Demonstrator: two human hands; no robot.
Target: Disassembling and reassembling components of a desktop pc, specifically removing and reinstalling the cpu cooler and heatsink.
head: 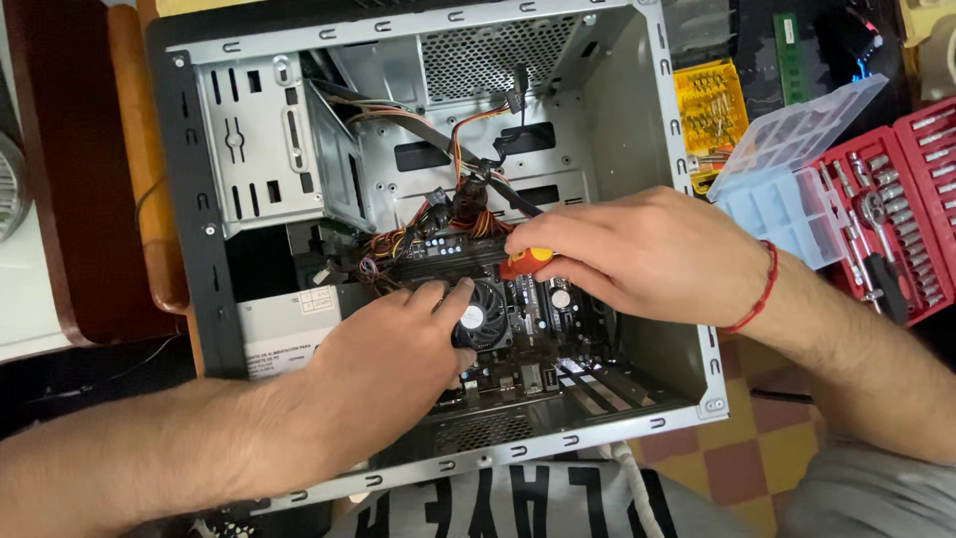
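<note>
Two hands: both of mine are inside the open computer case (189, 199), down at the board.
Left hand (393, 349): resting against the round black fan (485, 317), fingers spread loosely over its left edge, touching and steadying it rather than clamped on it.
Right hand (637, 249): fingers closed tight around the orange screwdriver (526, 261), whose handle pokes out just left of my knuckles; the tip is hidden, so I cannot tell which screw it meets.
Step in hand: I judge I am working a screw beside the fan, just above my left fingertips.
Next move calls for: keeping the driver square on the screw, clear of the bundle of coloured wires (453, 214) just beyond my grip.
Off to the right of my right wrist: a red socket set (896, 209), a clear plastic box (797, 149), a yellow bit case (709, 108).
</note>
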